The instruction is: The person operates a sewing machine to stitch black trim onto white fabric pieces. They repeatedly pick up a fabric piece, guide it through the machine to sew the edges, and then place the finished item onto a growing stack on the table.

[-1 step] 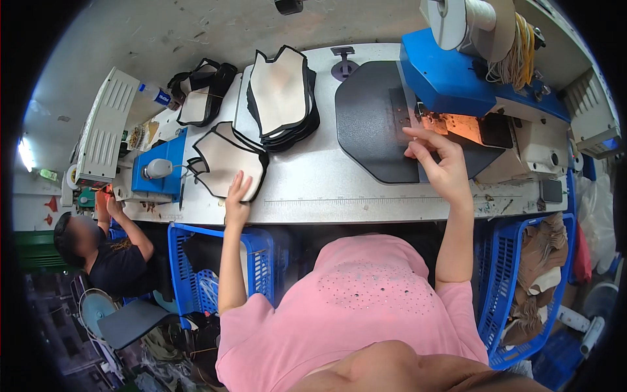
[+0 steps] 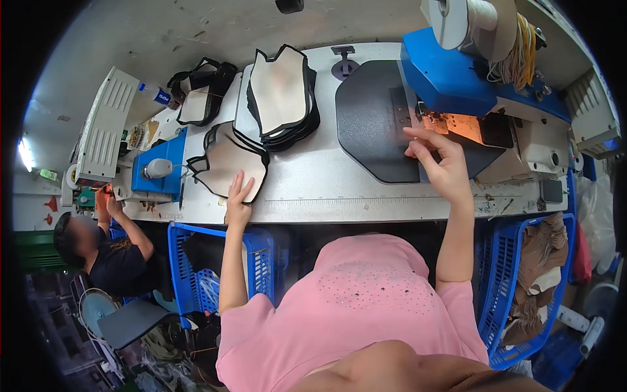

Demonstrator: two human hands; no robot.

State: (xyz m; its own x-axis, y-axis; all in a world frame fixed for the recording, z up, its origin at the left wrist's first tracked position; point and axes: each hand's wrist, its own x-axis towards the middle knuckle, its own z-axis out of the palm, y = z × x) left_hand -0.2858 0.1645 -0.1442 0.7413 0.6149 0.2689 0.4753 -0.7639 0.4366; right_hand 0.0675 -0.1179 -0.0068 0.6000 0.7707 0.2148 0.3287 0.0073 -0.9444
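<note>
My left hand [image 2: 240, 197] lies with spread fingers on the near edge of a cream fabric panel [image 2: 225, 163] with black edging, at the left of the table. Dark layers show under its far corner. My right hand [image 2: 441, 163] is raised over the dark octagonal plate [image 2: 369, 124] beside the blue sewing machine [image 2: 447, 75]. Its thumb and fingers come together in a pinch; what they hold, if anything, is too small to make out. Beyond the left hand stands a thick stack of similar panels [image 2: 281, 91].
A bundle of black-edged pieces [image 2: 196, 104] lies at the back left. Blue baskets stand below the table, the right basket [image 2: 486, 307] filled with brown pieces. A thread spool [image 2: 450, 23] hangs over the machine. At the left another person [image 2: 121, 251] works at a second machine [image 2: 157, 166].
The cream panel under my left hand has shifted and bent slightly, so its upper-left edge looks different. My left fingers have moved a little; my right hand stays in place.
</note>
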